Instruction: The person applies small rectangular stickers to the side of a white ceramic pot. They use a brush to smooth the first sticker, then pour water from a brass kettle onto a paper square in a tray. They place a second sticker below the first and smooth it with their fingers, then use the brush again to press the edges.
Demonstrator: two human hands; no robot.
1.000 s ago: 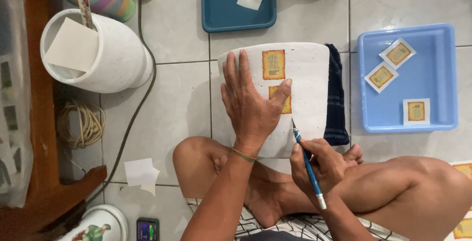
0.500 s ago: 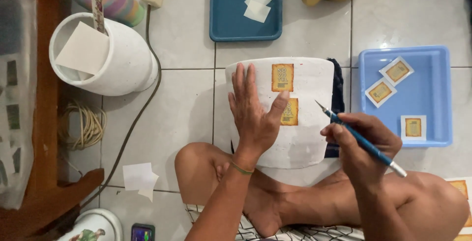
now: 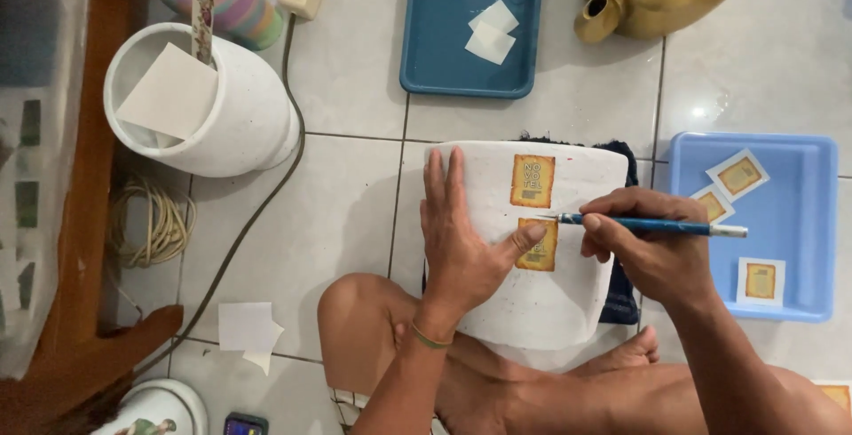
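Brush [image 3: 652, 225] tip now at lower label [image 3: 538, 246]

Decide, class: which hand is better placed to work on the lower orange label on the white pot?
Right. The right hand holds the blue-handled brush with its tip at the lower orange label. The left hand lies flat on the white pot, likely steadying it.
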